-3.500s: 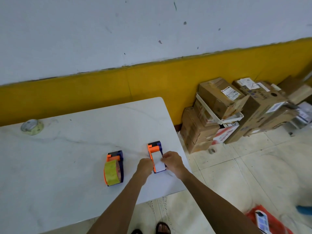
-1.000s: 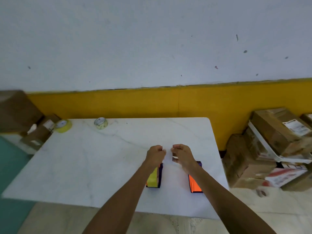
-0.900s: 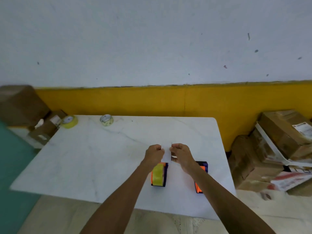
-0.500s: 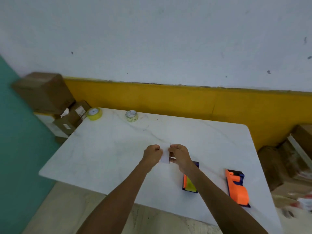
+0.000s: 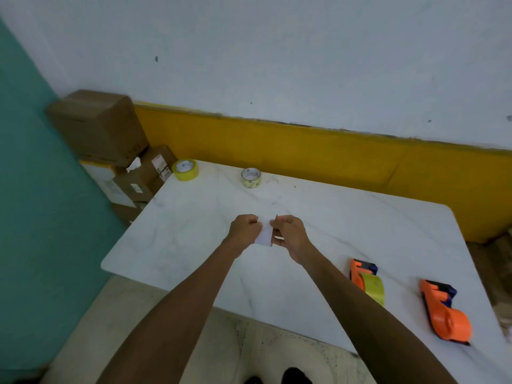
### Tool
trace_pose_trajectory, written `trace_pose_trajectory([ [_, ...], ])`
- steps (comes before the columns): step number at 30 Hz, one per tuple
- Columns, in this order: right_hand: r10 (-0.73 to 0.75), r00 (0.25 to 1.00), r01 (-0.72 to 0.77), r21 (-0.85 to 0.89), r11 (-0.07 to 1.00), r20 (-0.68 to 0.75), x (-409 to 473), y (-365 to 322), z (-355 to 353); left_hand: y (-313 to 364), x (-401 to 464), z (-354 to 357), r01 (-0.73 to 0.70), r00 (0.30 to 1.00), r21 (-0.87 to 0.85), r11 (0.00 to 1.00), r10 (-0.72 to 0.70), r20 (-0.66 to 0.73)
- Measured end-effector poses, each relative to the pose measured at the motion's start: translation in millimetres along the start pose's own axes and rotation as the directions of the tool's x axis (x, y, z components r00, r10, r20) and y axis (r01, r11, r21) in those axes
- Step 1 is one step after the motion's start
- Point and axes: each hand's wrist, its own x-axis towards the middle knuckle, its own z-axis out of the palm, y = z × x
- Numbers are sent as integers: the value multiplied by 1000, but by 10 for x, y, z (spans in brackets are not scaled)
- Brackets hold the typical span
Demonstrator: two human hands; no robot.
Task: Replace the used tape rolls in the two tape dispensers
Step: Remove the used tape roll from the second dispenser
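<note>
My left hand (image 5: 245, 230) and my right hand (image 5: 289, 234) together pinch a white, nearly bare tape core (image 5: 264, 236) above the middle of the white marble table (image 5: 346, 217). At the near right lie two orange and blue dispensers: one (image 5: 367, 281) carries a yellow roll, the other (image 5: 443, 311) lies on its side with no roll showing. A full yellow tape roll (image 5: 185, 169) sits at the far left corner. A thinner pale roll (image 5: 251, 177) lies to its right.
Brown cardboard boxes (image 5: 99, 126) are stacked on the floor past the table's far left corner, against a teal wall. A yellow and white wall runs behind the table. My feet (image 5: 277, 378) show below the near edge.
Both hands took the white core from the right dispenser and carried it left over the table's middle. The view swung left, so the dispensers now lie at the right.
</note>
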Motion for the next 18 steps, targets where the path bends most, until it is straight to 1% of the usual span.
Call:
trace_pose_trajectory([
  [7, 15, 996, -11, -46, 999, 85, 248, -50, 526, -194, 189, -491, 59, 996, -56, 997, -62, -61],
  [13, 52, 985, -40, -77, 996, 167, 648, -83, 1012, -360, 534, -883, 108, 986, -87, 990, -118, -120],
  [18, 83, 980, -71, -71, 995, 180, 1086, -86, 1348, -452, 970, -1155, 145, 979, -77, 987, -154, -136],
])
